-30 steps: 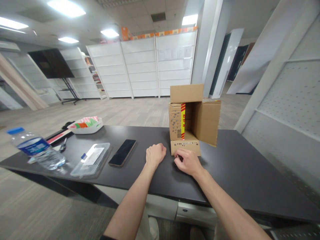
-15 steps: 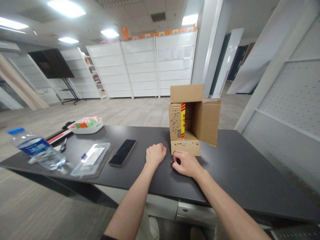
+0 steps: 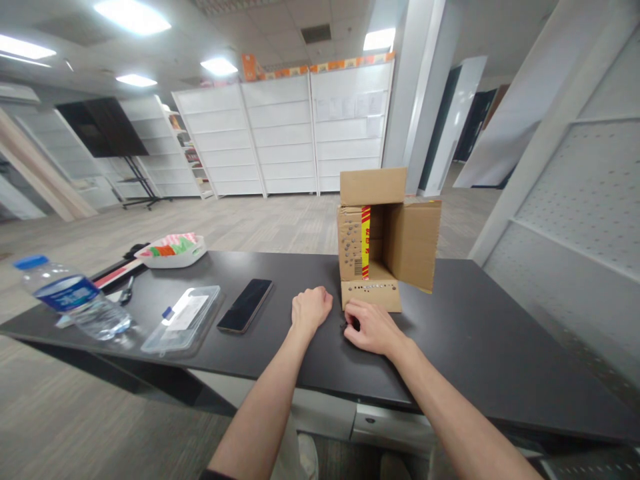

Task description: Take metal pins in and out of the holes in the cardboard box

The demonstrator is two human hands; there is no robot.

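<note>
The open cardboard box point(image 3: 417, 247) stands on the dark surface point(image 3: 475, 333); just in front of the box, the right hand point(image 3: 374, 327) has its grip nearly closed, pinching a small dark object point(image 3: 356, 324); left of the box, the left hand point(image 3: 312, 309) rests, grip curled into a fist, any contents hidden; farther left of the box lie a phone point(image 3: 246, 305) and a clear case point(image 3: 165, 339).

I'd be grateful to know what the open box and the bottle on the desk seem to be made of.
The open box looks like matte brown corrugated cardboard, judging by its ragged flap edge. The bottle appears to be thin, glossy clear plastic, since it is see-through with highlights; its blue cap is probably plastic too.
</note>
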